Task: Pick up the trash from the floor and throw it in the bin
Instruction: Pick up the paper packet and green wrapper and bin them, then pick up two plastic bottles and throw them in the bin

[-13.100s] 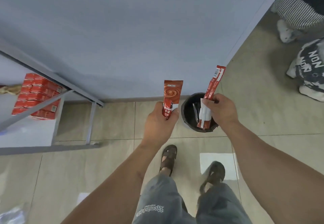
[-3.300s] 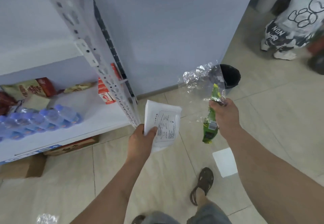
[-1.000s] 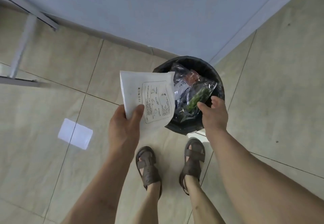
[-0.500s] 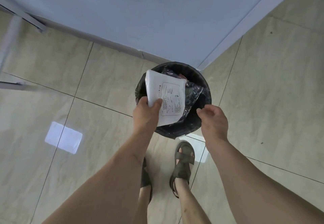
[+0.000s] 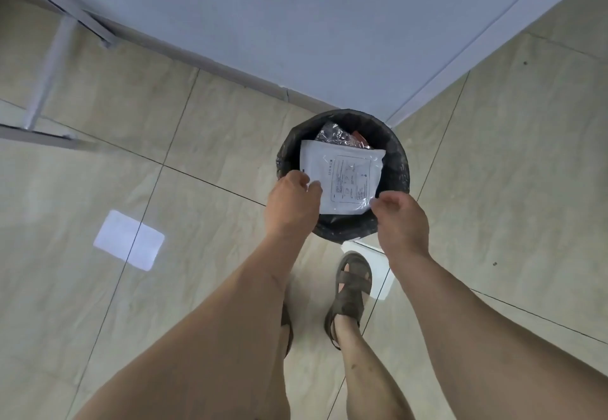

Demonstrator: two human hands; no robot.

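A black-lined round bin [image 5: 399,169] stands on the tiled floor at the wall's corner. A white printed packet [image 5: 345,176] lies across its mouth, on top of crinkled clear plastic [image 5: 332,133] and a red wrapper. My left hand [image 5: 291,205] is at the bin's near-left rim, and its thumb and fingers pinch the packet's lower left edge. My right hand [image 5: 403,222] hovers at the near-right rim with loosely curled fingers. It holds nothing, and its fingertips are close to the packet's lower right corner.
A grey-blue wall [image 5: 296,24] runs behind the bin. A metal shelf frame [image 5: 49,67] stands at the far left. My sandalled right foot [image 5: 350,288] is just below the bin. A bright light patch [image 5: 128,240] lies on the beige tiles at left.
My left hand has lowered the white packet flat into the bin's mouth. My right hand, which let go of the clear plastic bag in the bin, now hovers by the rim.
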